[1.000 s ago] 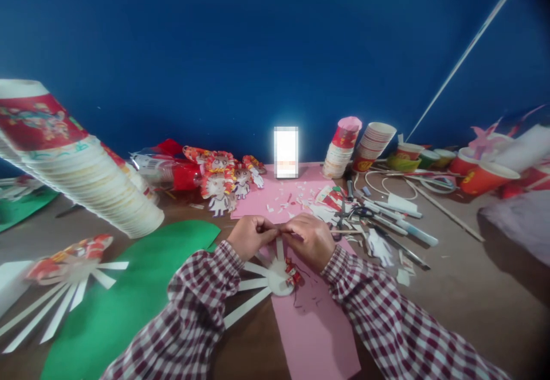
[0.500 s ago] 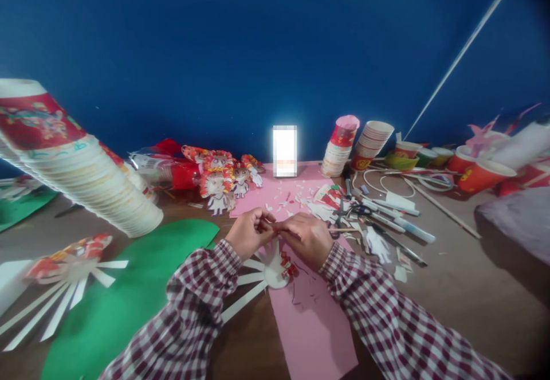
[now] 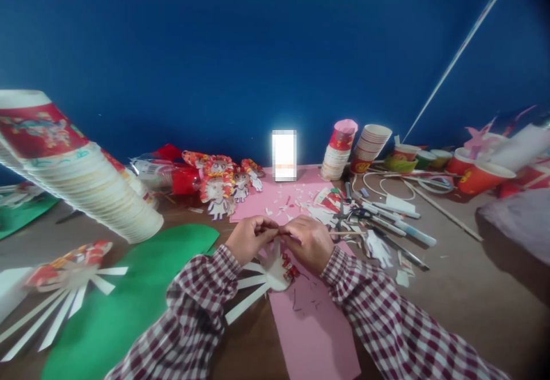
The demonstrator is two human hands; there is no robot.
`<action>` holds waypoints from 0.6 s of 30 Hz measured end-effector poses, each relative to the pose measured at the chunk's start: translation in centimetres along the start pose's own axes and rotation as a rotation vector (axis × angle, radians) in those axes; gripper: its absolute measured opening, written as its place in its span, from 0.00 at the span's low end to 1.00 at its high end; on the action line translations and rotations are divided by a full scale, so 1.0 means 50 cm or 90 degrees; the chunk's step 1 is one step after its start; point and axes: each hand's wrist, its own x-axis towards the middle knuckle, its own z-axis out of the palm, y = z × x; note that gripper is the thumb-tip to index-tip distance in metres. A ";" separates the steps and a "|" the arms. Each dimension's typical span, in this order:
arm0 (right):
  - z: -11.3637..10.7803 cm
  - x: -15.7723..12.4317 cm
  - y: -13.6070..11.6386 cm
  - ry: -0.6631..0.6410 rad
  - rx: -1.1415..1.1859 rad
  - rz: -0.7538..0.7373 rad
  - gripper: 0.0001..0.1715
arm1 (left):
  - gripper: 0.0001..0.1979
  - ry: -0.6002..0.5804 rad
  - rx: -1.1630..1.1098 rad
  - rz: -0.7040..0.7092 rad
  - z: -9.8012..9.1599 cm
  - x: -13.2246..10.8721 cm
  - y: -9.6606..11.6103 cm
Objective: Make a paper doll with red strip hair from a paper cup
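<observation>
A cut-open paper cup (image 3: 277, 277) lies below my hands, its round white base fringed with long white strips and a red printed part on its right side. One strip (image 3: 277, 248) rises from the base to my fingertips. My left hand (image 3: 252, 238) is closed, thumb and forefinger pinching at that strip's upper end. Fingers bent over, my right hand (image 3: 307, 242) is closed at the same spot, its fingertips meeting the left ones. A thin wooden stick (image 3: 349, 232) sticks out to the right from behind my right hand. The pinched end itself is hidden.
Pink paper (image 3: 315, 334) with scraps lies under the work. Green paper (image 3: 129, 288) and another fringed cup (image 3: 73, 277) are left, beside a leaning cup stack (image 3: 98, 191). Cut-out figures (image 3: 219, 196) stand behind. Pens (image 3: 387, 219) and more cup stacks (image 3: 337, 156) are right.
The view has tilted slightly, so everything sits a little lower. My fingertips have shifted slightly and drawn together at the strip's end; the fringed cup has barely moved.
</observation>
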 end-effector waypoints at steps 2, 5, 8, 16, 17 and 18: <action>0.002 0.000 -0.003 -0.005 -0.009 0.004 0.07 | 0.14 -0.019 0.019 0.004 -0.002 0.000 0.000; 0.004 0.000 -0.007 -0.012 -0.031 0.008 0.07 | 0.13 -0.073 0.052 0.034 -0.007 0.000 -0.001; 0.006 0.000 -0.007 -0.015 -0.044 0.003 0.07 | 0.14 -0.091 0.140 0.063 -0.012 -0.002 -0.004; 0.005 -0.001 -0.007 -0.045 -0.077 -0.005 0.08 | 0.16 -0.027 0.423 0.178 -0.010 -0.005 -0.008; 0.005 -0.001 -0.008 -0.048 -0.078 -0.006 0.09 | 0.16 -0.020 0.457 0.180 -0.010 -0.005 -0.008; 0.005 -0.001 -0.009 -0.049 -0.078 -0.007 0.10 | 0.16 -0.016 0.483 0.178 -0.009 -0.005 -0.007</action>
